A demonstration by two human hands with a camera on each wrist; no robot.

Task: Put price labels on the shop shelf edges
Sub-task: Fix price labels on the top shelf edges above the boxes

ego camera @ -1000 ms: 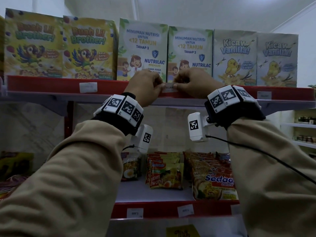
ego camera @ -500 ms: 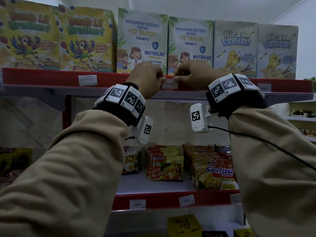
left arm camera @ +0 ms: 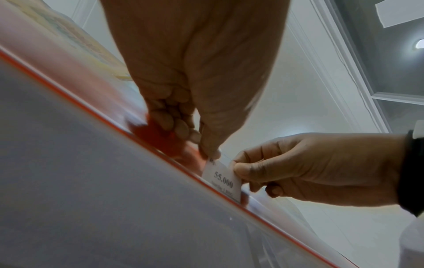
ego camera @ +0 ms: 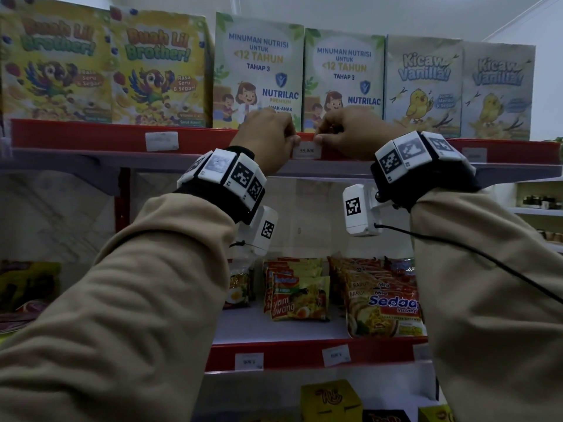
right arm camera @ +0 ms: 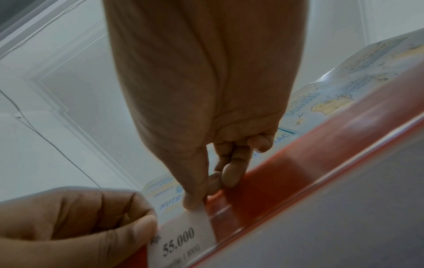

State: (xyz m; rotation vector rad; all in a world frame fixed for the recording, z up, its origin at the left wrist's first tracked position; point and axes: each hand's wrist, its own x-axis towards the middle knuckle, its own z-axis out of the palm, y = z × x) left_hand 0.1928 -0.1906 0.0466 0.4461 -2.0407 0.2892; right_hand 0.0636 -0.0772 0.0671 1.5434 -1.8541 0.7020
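Note:
A white price label [ego camera: 307, 151] printed 55.000 sits on the red top shelf edge [ego camera: 91, 137], below the Nutrilac boxes [ego camera: 259, 71]. My left hand [ego camera: 291, 141] pinches its upper left corner, thumb in front and fingers curled behind the strip. My right hand [ego camera: 320, 138] pinches the upper right corner the same way. In the left wrist view the label [left arm camera: 223, 179] stands in the strip between the left hand [left arm camera: 210, 152] and the right hand [left arm camera: 238, 168]. The right wrist view shows the label [right arm camera: 181, 239] under the right hand [right arm camera: 195, 201], with the left hand [right arm camera: 146, 224] at its other side.
Other white labels [ego camera: 161, 141] [ego camera: 473, 154] sit on the same edge, left and right. Cereal boxes [ego camera: 158, 68] and Kicaw Vanilla boxes [ego camera: 423, 86] line the top shelf. Noodle packs [ego camera: 300, 293] fill the lower shelf, whose red edge [ego camera: 289, 357] bears labels.
Both hands stay at the label's upper corners. More of the label now shows below the fingers. The head view has shifted slightly.

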